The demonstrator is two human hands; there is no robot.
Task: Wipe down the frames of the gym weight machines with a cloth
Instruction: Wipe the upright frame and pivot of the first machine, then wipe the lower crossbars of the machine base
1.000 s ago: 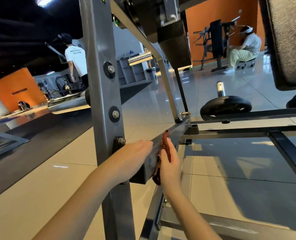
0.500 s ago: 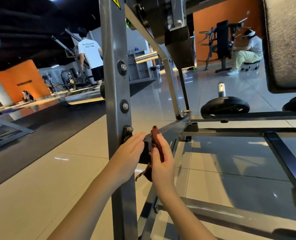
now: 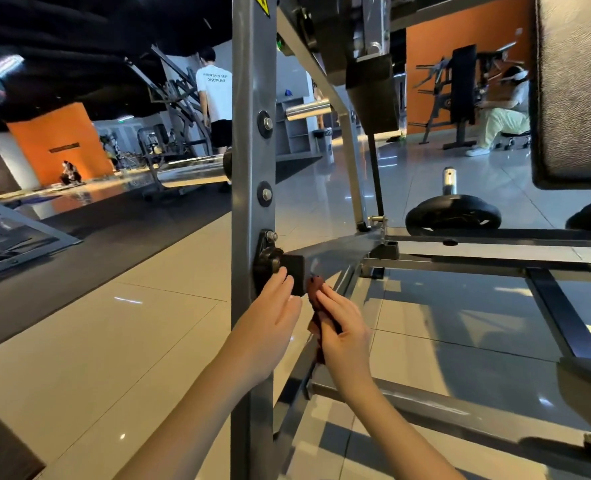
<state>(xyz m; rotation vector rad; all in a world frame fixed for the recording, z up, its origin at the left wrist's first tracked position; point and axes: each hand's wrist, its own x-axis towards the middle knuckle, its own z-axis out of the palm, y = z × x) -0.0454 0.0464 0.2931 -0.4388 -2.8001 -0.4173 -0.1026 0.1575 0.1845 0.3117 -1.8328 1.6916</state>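
The left hand [image 3: 270, 320] rests straight fingers on the black cap [image 3: 292, 273] at the near end of a grey bar [image 3: 339, 252], just right of the upright post [image 3: 252, 168]. The right hand [image 3: 344, 327] pinches a dark red cloth [image 3: 316, 287] against the bar's underside beside the cap. A weight plate [image 3: 453, 216] sits far right.

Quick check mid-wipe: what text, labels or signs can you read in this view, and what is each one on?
"MAINTAIN SELF DISCIPLINE": back of the white T-shirt on the person standing beyond the frame; the middle word is soft.
Yellow warning sticker on the grey upright: black symbol, no legible words.
Dark plaque on the orange wall: too blurred to read.
Cloth in the right hand: no print visible.
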